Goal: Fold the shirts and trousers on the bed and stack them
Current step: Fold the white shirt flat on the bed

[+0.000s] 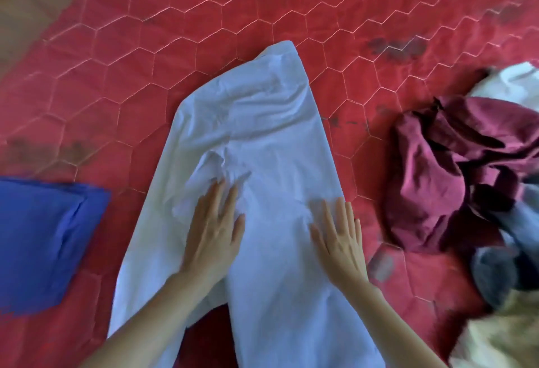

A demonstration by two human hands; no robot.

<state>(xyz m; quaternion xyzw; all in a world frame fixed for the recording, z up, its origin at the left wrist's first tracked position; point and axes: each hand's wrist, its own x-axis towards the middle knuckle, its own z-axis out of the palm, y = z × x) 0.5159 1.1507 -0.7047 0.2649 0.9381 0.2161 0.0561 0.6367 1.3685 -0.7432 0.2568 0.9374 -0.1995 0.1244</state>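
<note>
Flat on the white garment [256,146], mid-bed on the red hexagon-quilted cover [204,17]: left hand [214,233] and right hand [339,239], fingers straight, gripping nothing. Soft, creased cloth, possibly trousers. Folded blue piece [43,239] leftward; crumpled maroon heap [455,163] rightward.

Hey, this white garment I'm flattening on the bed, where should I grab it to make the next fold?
Probably the narrow far end of the white garment, near its tip. It tapers there and lies free on the red quilt, so reach straight forward, pinch the two corners and bring it back toward you. Your left hand and right hand now press flat on its middle.
</note>
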